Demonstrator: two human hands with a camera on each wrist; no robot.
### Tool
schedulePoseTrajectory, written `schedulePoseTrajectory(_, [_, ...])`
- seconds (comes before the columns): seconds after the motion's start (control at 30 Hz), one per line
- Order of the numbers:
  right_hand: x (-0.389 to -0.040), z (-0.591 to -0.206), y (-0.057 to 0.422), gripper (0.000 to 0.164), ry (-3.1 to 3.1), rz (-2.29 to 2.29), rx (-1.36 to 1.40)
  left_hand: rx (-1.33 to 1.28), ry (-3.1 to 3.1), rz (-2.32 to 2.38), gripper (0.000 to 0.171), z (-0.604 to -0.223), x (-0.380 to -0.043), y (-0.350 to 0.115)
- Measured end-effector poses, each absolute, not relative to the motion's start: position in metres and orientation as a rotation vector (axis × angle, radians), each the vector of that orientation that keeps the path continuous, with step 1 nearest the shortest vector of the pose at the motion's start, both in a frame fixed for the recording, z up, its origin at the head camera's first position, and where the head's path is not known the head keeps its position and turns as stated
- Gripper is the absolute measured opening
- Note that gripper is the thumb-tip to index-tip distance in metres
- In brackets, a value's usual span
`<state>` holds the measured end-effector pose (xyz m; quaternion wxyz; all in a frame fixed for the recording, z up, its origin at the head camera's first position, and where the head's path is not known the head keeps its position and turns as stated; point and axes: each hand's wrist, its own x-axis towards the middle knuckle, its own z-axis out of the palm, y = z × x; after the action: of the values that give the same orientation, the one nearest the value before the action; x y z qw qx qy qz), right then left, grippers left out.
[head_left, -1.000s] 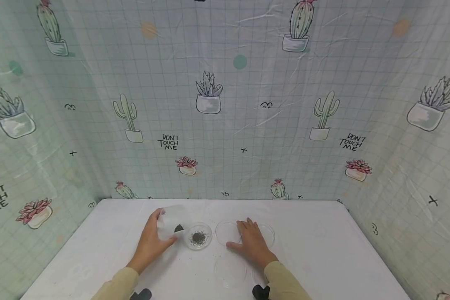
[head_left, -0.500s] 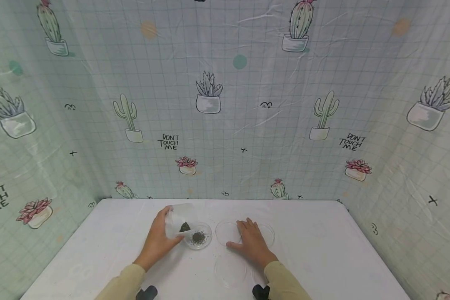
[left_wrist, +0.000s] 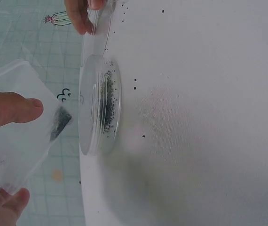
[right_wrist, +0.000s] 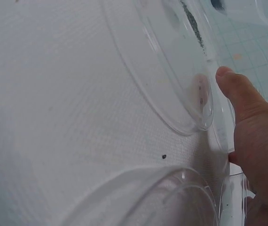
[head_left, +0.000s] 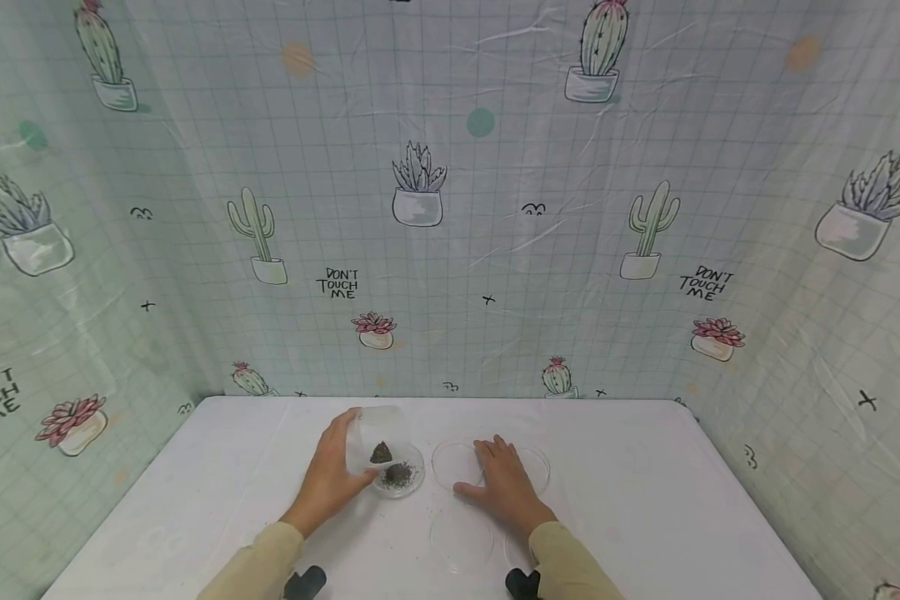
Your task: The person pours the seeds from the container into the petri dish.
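My left hand point(head_left: 332, 475) holds a clear plastic bag point(head_left: 375, 423) between thumb and fingers. Dark granules point(head_left: 381, 453) are heaped in its lower corner. The bag tilts toward a clear petri dish point(left_wrist: 90, 132) and overlaps its left side in the head view. A pile of loose dark granules point(left_wrist: 107, 101) lies in that dish. My right hand point(head_left: 506, 483) rests with spread fingers between two clear dishes, one at its thumb side point(head_left: 450, 454) and another point(head_left: 543, 467) partly hidden behind it. In the right wrist view the thumb point(right_wrist: 232, 82) points out away from the fingers, which are mostly hidden.
Nearer the front of the white table point(head_left: 645, 517) lie another clear dish point(head_left: 461, 542) and one more, partly behind the right forearm. A few stray granules point(left_wrist: 143, 136) dot the tabletop. A curtain point(head_left: 450, 250) printed with cacti hangs behind and at both sides.
The left hand has moved right with the bag, bringing its granule-filled corner from beside the dish to over its left edge. My right hand stays where it was.
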<state>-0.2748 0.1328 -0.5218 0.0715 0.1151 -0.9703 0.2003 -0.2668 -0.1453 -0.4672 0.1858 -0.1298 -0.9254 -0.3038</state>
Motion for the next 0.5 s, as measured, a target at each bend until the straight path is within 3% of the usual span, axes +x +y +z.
schedulePoseTrajectory(0.5, [-0.275,-0.522,0.133,0.086,-2.919,0.612,0.341,-0.380,-2.614,-0.810,0.101,-0.467,-0.269,-0.132])
